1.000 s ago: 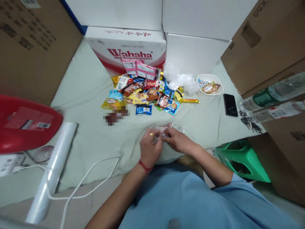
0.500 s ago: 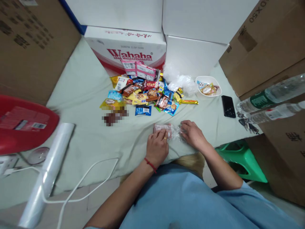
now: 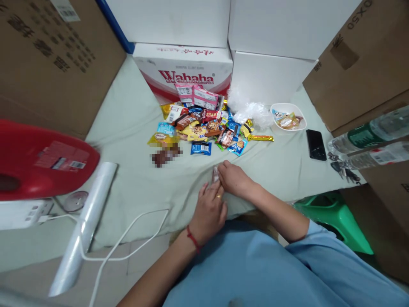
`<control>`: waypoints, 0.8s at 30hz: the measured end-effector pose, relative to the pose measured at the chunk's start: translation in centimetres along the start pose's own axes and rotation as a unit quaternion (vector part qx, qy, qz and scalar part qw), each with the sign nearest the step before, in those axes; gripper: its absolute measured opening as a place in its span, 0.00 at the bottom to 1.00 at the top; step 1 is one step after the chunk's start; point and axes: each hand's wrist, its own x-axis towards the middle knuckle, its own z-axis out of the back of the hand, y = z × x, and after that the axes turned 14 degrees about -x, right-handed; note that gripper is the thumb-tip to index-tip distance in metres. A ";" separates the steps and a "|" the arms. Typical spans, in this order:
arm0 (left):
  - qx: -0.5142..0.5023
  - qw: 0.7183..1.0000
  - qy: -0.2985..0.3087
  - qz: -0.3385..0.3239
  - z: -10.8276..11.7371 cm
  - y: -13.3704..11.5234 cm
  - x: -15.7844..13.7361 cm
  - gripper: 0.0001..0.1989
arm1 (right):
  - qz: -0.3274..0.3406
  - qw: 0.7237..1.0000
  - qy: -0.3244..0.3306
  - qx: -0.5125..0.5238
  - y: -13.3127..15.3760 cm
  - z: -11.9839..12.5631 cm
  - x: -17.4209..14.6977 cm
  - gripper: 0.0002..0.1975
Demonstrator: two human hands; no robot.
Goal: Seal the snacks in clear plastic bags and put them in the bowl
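A small reddish-brown packet in clear plastic film (image 3: 215, 173) lies near the front edge of the cloth-covered table, mostly hidden under my fingers. My right hand (image 3: 234, 179) is closed over its right part, fingertips pressed on the film. From the near side, my left hand (image 3: 209, 209), with a ring and a red cord at the wrist, holds the packet's lower edge against the right fingers. Beyond my hands lies a heap of wrapped snacks (image 3: 198, 130). A blue snack packet (image 3: 200, 148) is at the heap's near side.
Crumpled clear film (image 3: 251, 111) and a white bowl of snacks (image 3: 289, 125) sit behind right. A phone (image 3: 316, 145), keys (image 3: 345, 172) and plastic bottles (image 3: 367, 134) line the right. Leftward are a film roll (image 3: 84, 226), white cable (image 3: 128, 256) and red object (image 3: 47, 164). Boxes (image 3: 188, 64) stand behind.
My right hand has moved left over the packet, bringing the loose film with it. My left hand has shifted slightly down and left. The view has turned slightly left.
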 end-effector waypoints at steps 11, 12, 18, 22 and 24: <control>0.047 0.997 -0.059 0.017 1.5 4.6 -5.3 0.10 | -0.050 0.993 -0.109 -0.022 1.6 -2.8 -2.0 0.16; 0.050 0.997 -0.058 0.005 1.4 4.9 -5.5 0.10 | -0.058 0.992 -0.115 -0.003 0.6 -2.6 -2.6 0.15; 0.087 0.992 -0.065 -0.064 0.8 5.7 -6.4 0.17 | -0.174 0.906 -0.285 0.261 -13.6 0.6 -5.6 0.14; 0.125 0.984 -0.079 -0.098 0.4 5.6 -6.3 0.17 | -0.322 0.768 -0.422 0.359 -26.9 5.3 -3.4 0.14; 0.136 0.982 -0.084 -0.100 0.3 5.6 -6.2 0.17 | -0.387 0.721 -0.441 0.369 -31.9 7.4 -1.2 0.14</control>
